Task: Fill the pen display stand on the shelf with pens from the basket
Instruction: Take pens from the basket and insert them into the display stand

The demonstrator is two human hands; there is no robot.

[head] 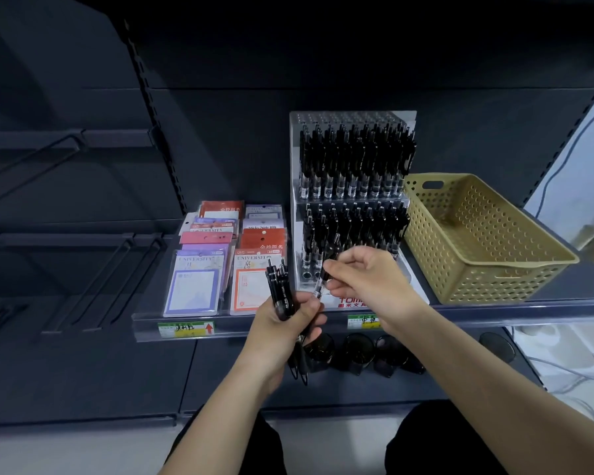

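Pen (319, 290) pinched by right fingers (336, 269) before stand (354, 118); left fingers (309, 313) grip bundle (278, 286), perhaps four pens.

Right hand (367, 275) conceals part of the clear acrylic pen display stand's (352, 117) lowest tier. Left hand (288, 322) conceals the middles of gripped black plastic pens (277, 286). Print on the yellow-green price label (186, 330) is illegible.

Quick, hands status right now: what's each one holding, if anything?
Left hand: closed, gripping a bundle of black pens.
Right hand: closed, pinching a single pen.
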